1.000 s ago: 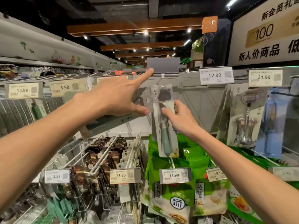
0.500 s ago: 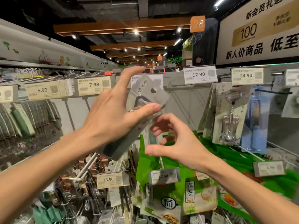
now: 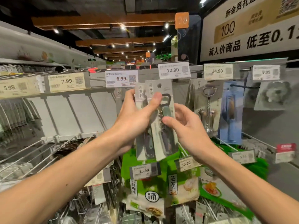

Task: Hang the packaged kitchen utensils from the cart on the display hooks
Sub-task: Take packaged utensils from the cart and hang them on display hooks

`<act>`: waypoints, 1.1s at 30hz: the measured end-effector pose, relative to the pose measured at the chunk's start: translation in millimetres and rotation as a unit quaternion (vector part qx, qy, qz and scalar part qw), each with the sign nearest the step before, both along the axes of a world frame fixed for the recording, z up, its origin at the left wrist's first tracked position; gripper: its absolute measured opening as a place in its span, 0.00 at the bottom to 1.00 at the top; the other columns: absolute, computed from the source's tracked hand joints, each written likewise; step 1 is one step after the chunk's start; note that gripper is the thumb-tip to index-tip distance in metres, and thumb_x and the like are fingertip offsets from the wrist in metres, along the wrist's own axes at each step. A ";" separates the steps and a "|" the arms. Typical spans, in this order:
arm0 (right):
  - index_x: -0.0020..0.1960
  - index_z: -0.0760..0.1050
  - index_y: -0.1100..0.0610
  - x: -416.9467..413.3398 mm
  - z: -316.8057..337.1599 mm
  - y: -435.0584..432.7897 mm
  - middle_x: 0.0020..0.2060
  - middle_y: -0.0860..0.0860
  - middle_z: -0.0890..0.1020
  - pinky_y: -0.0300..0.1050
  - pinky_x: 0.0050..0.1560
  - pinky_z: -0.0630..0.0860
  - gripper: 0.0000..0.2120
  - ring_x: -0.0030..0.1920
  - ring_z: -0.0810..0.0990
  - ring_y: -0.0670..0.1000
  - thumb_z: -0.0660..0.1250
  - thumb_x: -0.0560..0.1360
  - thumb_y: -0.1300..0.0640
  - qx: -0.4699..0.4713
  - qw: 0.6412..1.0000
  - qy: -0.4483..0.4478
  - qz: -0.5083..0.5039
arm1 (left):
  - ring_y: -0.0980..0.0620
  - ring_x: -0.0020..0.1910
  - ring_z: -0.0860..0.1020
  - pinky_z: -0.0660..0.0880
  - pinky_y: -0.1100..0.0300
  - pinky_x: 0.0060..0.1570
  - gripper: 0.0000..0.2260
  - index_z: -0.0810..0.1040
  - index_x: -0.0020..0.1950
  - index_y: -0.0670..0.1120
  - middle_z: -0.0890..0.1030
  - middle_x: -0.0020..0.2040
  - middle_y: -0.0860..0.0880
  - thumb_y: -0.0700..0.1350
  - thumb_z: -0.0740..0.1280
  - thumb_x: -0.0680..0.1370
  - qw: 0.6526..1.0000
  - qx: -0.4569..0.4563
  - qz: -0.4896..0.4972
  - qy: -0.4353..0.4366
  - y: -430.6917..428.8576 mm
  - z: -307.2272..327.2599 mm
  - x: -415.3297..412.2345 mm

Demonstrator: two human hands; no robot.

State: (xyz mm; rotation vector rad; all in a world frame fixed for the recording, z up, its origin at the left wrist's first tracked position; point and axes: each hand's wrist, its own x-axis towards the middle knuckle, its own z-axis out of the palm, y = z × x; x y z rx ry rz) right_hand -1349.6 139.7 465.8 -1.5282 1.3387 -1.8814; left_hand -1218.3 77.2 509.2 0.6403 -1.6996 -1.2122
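Two carded packs are up at chest height in front of the hook wall, both upright, long axis vertical with a slight tilt, hang holes at the top. The front opener pack (image 3: 163, 143) shows a grey-white card with vertical lettering, a round hole, a dark opener head, a wire spiral and a pale green handle under clear plastic. The rear pack (image 3: 141, 147) peeks out to its left with the same card.

The left hand (image 3: 134, 120) grips both, thumb laid across the front card and fingers curled behind. The right hand (image 3: 189, 128) pinches the front pack's right edge, its thumb on the green handle.

Just behind the packs sits the 6.99 price tag (image 3: 121, 78), partly covered by the cards. To the right hangs a winged corkscrew pack (image 3: 207, 107) under a 12.90 tag (image 3: 174, 70). Green food bags (image 3: 145, 191) hang below, and bare wire hooks (image 3: 48, 151) jut out to the left.
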 end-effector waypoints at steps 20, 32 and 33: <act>0.53 0.74 0.50 -55.7 -11.4 20.9 0.47 0.50 0.84 0.42 0.48 0.77 0.05 0.46 0.83 0.45 0.64 0.79 0.59 0.011 0.994 -0.003 -0.105 | 0.65 0.33 0.77 0.70 0.60 0.40 0.13 0.76 0.59 0.59 0.79 0.34 0.59 0.61 0.57 0.82 0.898 -0.326 0.143 -0.258 -12.8 13.9 -9.8; 0.58 0.73 0.47 -56.9 5.4 -4.8 0.50 0.45 0.84 0.53 0.55 0.80 0.09 0.50 0.83 0.44 0.66 0.78 0.51 0.003 0.989 0.046 -0.140 | 0.52 0.30 0.78 0.73 0.61 0.35 0.25 0.54 0.79 0.63 0.80 0.28 0.47 0.62 0.54 0.82 0.850 -0.411 0.160 -0.288 -17.3 46.3 -9.7; 0.59 0.73 0.47 -55.9 7.8 -7.5 0.50 0.45 0.84 0.53 0.54 0.80 0.09 0.49 0.83 0.44 0.66 0.78 0.51 0.000 0.989 0.046 -0.142 | 0.51 0.29 0.77 0.72 0.58 0.34 0.26 0.51 0.79 0.63 0.78 0.26 0.47 0.61 0.54 0.83 0.844 -0.413 0.158 -0.304 -18.1 49.0 -11.9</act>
